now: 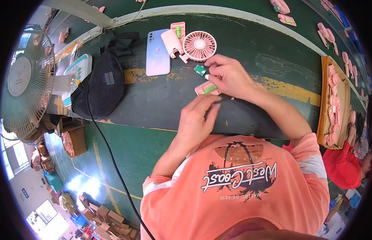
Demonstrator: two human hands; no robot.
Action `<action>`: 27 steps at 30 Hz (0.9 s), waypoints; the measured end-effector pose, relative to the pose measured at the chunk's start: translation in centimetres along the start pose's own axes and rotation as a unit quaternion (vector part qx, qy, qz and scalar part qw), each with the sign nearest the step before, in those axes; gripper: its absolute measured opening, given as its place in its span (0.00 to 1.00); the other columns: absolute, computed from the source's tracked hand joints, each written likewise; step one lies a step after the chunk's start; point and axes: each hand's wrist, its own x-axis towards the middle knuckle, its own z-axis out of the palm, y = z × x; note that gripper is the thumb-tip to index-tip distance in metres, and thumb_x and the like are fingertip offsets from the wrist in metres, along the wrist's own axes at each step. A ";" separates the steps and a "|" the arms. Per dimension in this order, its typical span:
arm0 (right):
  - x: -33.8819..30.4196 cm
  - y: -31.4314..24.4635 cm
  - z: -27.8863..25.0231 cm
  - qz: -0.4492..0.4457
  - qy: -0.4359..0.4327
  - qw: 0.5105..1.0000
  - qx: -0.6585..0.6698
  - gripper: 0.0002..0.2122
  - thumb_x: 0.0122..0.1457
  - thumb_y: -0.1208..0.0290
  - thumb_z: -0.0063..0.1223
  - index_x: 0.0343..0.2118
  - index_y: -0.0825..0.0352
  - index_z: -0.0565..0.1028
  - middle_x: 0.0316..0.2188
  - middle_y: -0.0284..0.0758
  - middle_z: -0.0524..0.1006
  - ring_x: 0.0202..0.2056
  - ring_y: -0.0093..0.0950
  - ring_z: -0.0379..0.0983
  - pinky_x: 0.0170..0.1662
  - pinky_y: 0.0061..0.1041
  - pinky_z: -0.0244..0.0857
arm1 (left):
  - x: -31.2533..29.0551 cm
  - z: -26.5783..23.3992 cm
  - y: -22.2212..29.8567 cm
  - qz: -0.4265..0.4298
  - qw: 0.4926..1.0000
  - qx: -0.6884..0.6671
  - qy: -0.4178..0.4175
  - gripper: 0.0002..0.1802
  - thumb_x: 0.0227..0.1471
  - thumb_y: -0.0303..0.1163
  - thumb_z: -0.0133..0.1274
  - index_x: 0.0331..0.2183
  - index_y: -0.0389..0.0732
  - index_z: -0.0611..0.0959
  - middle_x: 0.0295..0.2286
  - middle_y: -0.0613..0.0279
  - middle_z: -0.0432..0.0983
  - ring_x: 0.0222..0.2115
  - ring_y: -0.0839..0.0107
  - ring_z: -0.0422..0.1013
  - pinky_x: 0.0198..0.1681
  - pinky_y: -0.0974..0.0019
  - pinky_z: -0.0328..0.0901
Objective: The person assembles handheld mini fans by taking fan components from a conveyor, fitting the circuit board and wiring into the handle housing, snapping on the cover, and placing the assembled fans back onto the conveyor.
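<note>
A small pink plastic housing [199, 89] with a green battery [209, 89] inside lies on the dark bench. My left hand [197, 116] grips its near edge, fingers bent. Over its far right side, my right hand [232, 78] has its fingers curled; what they hold is too small to make out. A white bit shows at the thumb tip. A green circuit board [200, 70] lies just left of those fingers, with thin wires near it. Beyond it, a round pink fan head [199, 46] rests beside a pink shell [171, 42] and another pink part with a green piece [178, 30].
Left of the parts lies a blue-violet phone [158, 54]. Farther left are a black mesh bag [104, 82], a cable and a desk fan [24, 76]. A cardboard box [324, 104] of pink parts stands at right. Beyond the bench's raised edge, pink fans [330, 36] lie on a green surface.
</note>
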 end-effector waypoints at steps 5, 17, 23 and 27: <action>-3.1 -0.9 0.3 -0.051 0.041 0.998 -0.005 0.02 0.49 0.85 0.54 0.23 0.74 0.75 0.35 0.39 0.76 0.34 0.32 0.76 0.34 0.28 0.71 | 2.9 -1.7 -2.4 0.092 0.987 0.112 0.066 0.15 0.50 0.19 0.51 0.42 0.36 0.79 0.41 0.51 0.76 0.39 0.54 0.75 0.41 0.57 0.70; -9.3 -2.4 -2.9 0.164 -0.004 0.984 0.064 0.04 0.50 0.81 0.58 0.22 0.73 0.74 0.37 0.38 0.76 0.26 0.25 0.71 0.31 0.23 0.67 | 6.0 -0.8 -4.5 0.076 0.987 0.140 0.002 0.19 0.46 0.21 0.57 0.44 0.37 0.77 0.36 0.53 0.70 0.35 0.53 0.72 0.36 0.54 0.69; -9.7 -1.6 -0.1 0.080 0.093 0.990 0.068 0.03 0.50 0.83 0.57 0.22 0.73 0.76 0.32 0.37 0.80 0.28 0.28 0.77 0.29 0.23 0.69 | 6.0 -0.8 -2.5 0.042 0.997 0.043 0.056 0.18 0.49 0.22 0.57 0.44 0.34 0.78 0.29 0.55 0.70 0.26 0.63 0.69 0.31 0.63 0.65; -9.6 -2.1 -2.1 0.103 0.174 0.975 0.096 0.05 0.52 0.85 0.55 0.21 0.75 0.76 0.34 0.38 0.79 0.33 0.26 0.78 0.36 0.21 0.71 | 6.1 -0.6 -0.2 0.058 0.996 -0.046 0.057 0.15 0.47 0.22 0.60 0.39 0.34 0.78 0.29 0.58 0.72 0.25 0.71 0.71 0.30 0.69 0.66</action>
